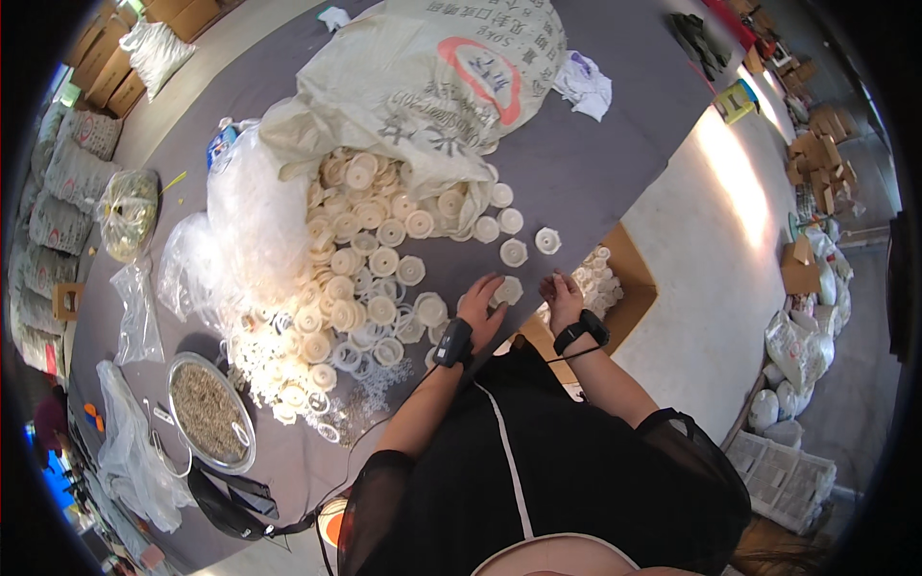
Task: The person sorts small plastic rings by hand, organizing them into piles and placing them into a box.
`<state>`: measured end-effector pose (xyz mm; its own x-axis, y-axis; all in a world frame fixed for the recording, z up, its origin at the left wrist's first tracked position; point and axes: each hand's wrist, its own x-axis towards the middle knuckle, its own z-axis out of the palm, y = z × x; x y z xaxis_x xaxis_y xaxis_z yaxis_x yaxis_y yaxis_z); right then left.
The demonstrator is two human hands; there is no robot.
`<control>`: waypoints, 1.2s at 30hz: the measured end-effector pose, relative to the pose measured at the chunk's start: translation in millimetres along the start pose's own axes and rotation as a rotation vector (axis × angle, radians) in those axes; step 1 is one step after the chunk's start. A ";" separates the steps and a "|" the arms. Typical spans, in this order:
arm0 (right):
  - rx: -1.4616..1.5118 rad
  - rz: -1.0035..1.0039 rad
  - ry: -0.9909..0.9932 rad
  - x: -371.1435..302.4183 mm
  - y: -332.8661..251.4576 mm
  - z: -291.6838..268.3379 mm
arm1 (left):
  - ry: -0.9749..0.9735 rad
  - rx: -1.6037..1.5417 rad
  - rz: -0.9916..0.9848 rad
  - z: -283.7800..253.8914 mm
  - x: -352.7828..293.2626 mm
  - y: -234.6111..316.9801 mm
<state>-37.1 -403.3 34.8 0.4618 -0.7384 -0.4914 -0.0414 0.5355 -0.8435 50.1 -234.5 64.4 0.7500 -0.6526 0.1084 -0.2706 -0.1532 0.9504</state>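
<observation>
My left hand (482, 309) is at the table's near right edge, its fingers curled round a round white plastic cap (509, 290). To its right, my right hand (561, 291) hangs just off the edge, above an open carton. Its fingertips are drawn together, and whatever may be between them is too small to make out. A big heap of white plastic caps (382, 261) spreads to the left of my hands, with thin white rings (348, 358) among them. Several loose caps (514, 252) lie just beyond my fingers.
A large woven sack (423, 77) lies with its mouth on the heap. The cardboard carton (636, 278) below my right hand holds many white parts. On the grey-covered table (624, 144) are clear plastic bags (254, 202) and a metal tray (252, 422) of small brownish pieces.
</observation>
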 end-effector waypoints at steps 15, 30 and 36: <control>-0.281 -0.163 0.122 79.9 -26.6 -31.8 | 0.020 0.601 0.210 36.2 212.6 -84.1; -0.304 -0.088 0.078 59.2 -13.7 -12.7 | -0.343 0.822 0.127 -18.9 135.4 -65.3; -0.272 -0.067 -0.043 28.7 -16.1 14.1 | -0.200 0.668 -0.004 -41.2 69.9 -73.1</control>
<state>-10.7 -427.4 37.3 0.5087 -0.7471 -0.4279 -0.2433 0.3520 -0.9038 147.1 -238.4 14.4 0.6435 -0.7654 -0.0113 -0.6295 -0.5375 0.5611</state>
